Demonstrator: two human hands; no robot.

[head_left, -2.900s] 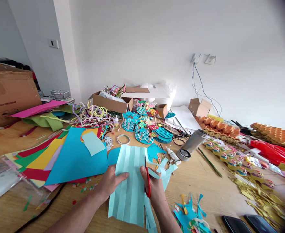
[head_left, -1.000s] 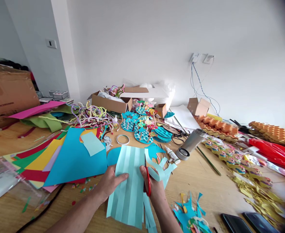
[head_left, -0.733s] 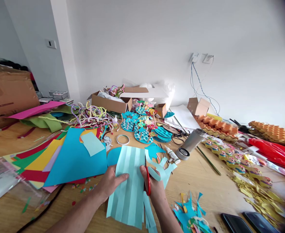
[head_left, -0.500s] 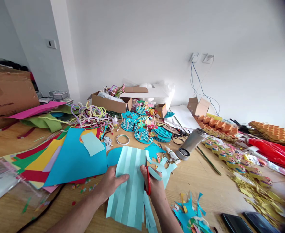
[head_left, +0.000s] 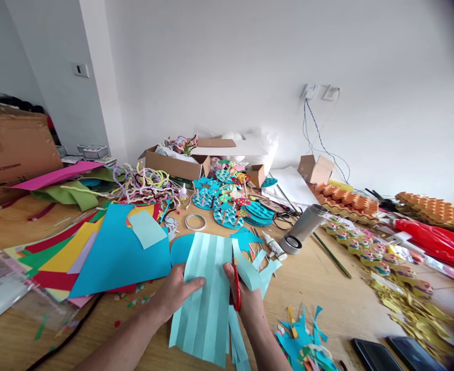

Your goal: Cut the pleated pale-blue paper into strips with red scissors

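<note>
A pale aqua sheet of paper (head_left: pixel 205 314) with lengthwise creases is held up in front of me. My left hand (head_left: pixel 180 291) grips its left edge, thumb on top and fingers underneath. In my right hand (head_left: pixel 246 299) are red-handled scissors (head_left: pixel 236 293), their blades pointing away along the sheet's right edge. A partly cut strip (head_left: pixel 248 268) curls off to the right of the blades. Several cut aqua strips (head_left: pixel 238 340) lie below the right wrist. More aqua pieces (head_left: pixel 265 278) rest just beyond the right hand.
Coloured paper sheets (head_left: pixel 126 263) spread to the left. Behind stand a roll of tape (head_left: pixel 195 222), turquoise crafts (head_left: pixel 227 214) and a glue bottle (head_left: pixel 274 246). At right are a metal flask (head_left: pixel 306 229), blue scraps (head_left: pixel 302 340), two phones (head_left: pixel 376 355) and egg cartons (head_left: pixel 346 201).
The scissors have cut slightly at the sheet's right edge. The strip beside the blades has shifted and now hangs wider and less curled. My left hand has hardly moved.
</note>
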